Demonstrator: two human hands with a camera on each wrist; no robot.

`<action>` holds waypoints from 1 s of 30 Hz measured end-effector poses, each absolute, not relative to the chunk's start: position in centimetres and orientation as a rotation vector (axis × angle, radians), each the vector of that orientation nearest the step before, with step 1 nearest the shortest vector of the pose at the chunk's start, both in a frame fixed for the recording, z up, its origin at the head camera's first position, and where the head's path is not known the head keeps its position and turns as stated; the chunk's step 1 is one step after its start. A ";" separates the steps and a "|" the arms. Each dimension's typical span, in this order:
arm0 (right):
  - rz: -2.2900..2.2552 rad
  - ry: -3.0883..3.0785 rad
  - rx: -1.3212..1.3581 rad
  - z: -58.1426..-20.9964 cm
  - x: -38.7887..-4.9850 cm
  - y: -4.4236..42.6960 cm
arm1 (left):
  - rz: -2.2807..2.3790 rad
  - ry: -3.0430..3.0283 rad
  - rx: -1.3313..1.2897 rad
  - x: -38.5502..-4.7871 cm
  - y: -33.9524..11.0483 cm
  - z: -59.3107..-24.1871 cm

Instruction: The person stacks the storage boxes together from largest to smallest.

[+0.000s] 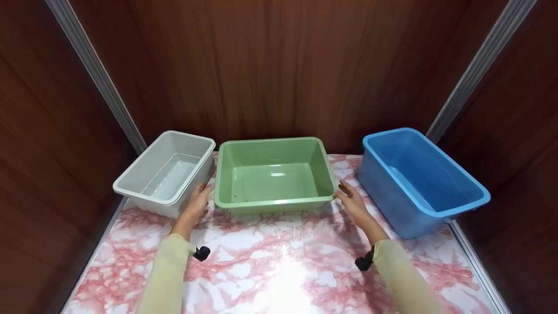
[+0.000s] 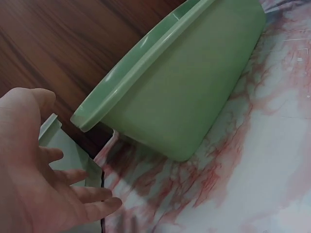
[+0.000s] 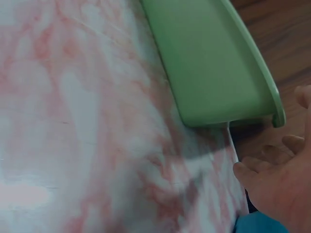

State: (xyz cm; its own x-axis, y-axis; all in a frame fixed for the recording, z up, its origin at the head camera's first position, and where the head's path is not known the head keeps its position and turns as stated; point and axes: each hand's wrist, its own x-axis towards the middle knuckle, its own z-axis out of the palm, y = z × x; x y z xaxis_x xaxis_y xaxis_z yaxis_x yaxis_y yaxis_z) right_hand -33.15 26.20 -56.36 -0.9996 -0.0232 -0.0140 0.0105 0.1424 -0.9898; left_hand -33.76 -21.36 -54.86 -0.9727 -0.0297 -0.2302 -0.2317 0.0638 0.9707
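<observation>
A green tub [image 1: 274, 179] stands at the back middle of the table, with nothing in it but small dark specks. The left hand [image 1: 198, 203] is between it and the grey tub [image 1: 163, 168]; in the left wrist view that hand [image 2: 43, 170] has its fingers spread, apart from the green tub [image 2: 170, 82]. By the green tub's right end is the right hand [image 1: 354, 208], its fingers loosely bent. The right wrist view shows this hand [image 3: 284, 179] holding nothing, a gap between it and the green tub [image 3: 214, 63].
A blue tub [image 1: 392, 192] stands at the right, angled toward the back corner. The table [image 1: 244, 270] has a red and white marbled top. Dark wood panels [image 1: 270, 69] rise behind and on both sides, with metal strips [image 1: 479, 69] at the corners.
</observation>
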 end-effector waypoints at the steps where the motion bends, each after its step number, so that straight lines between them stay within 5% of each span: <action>1: -2.042 2.353 -0.017 -56.2 -33.5 26.2 | 2.031 2.160 -0.275 -33.9 -21.4 -54.9; 30: -2.075 1.961 0.027 -55.2 -40.1 27.4 | 2.079 2.048 -0.072 -37.8 -19.9 -55.8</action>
